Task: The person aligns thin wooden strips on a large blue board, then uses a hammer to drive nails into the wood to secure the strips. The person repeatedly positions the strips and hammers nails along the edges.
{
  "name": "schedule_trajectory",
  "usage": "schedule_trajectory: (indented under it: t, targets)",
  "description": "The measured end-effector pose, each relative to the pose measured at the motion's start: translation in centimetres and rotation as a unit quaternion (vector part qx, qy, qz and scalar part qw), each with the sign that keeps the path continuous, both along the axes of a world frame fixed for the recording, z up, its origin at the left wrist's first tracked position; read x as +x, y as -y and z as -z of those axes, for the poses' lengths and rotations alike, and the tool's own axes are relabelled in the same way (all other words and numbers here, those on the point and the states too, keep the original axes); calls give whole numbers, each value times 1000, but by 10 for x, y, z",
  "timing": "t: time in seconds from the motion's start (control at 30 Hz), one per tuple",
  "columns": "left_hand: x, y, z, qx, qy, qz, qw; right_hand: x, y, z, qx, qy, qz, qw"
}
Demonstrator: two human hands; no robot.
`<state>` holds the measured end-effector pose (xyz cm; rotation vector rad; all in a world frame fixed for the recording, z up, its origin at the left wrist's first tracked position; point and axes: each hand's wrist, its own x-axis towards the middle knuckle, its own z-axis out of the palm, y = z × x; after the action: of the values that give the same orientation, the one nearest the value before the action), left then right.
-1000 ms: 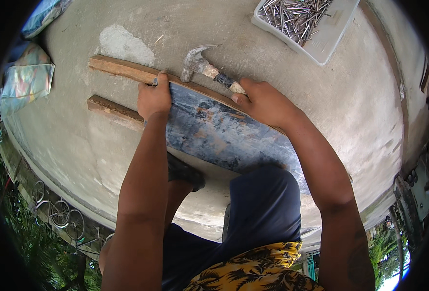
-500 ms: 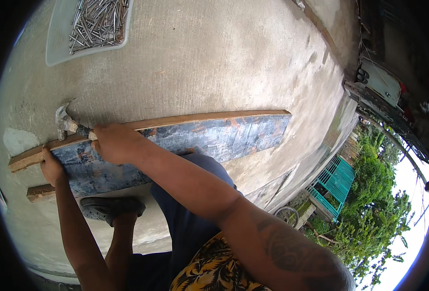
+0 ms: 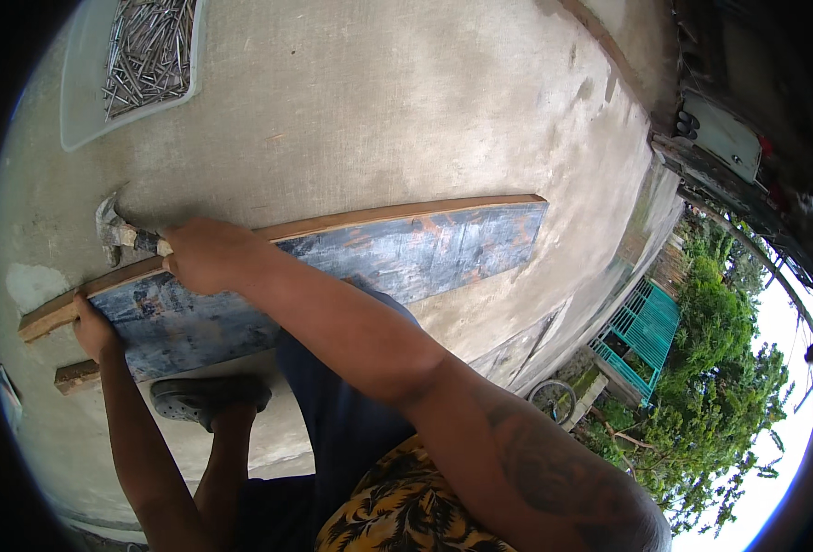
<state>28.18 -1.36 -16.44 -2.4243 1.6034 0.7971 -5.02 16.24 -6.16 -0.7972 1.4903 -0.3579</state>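
A long board [image 3: 406, 253] with a worn dark blue-grey face lies tilted in front of me, a wooden strip [image 3: 351, 219] running along its far edge. My right hand [image 3: 211, 256] is closed round the handle of a claw hammer [image 3: 117, 232], whose metal head hangs just beyond the strip, near its left end. Close to that end, my left hand [image 3: 97, 331] has its fingers curled against the strip and the board's corner. Whether a nail sits between those fingertips is too small to tell.
A clear plastic tub [image 3: 131, 115] full of nails [image 3: 152, 55] stands on the concrete floor [image 3: 351, 110] at the far left. My foot in a dark clog [image 3: 206, 397] is against the board's near side. A green gate [image 3: 644, 333] and a bicycle wheel [image 3: 554, 401] are off to the right.
The hammer head has lifted slightly away from the strip. My left hand stays at the strip's left end. The whole view has turned a little, shifting the tub left and down.
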Motion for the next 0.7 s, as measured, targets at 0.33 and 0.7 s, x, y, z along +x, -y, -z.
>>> schedule_trajectory:
  t: [0.33,0.7]
  targets:
    - [7,-4,2,-21,12,-7,1000,-166,-134,-65,117,-159,-51,979]
    - [-12,-5,-4,-18,18,-11,1000,-202,-228,-109,224,-238,-106,939]
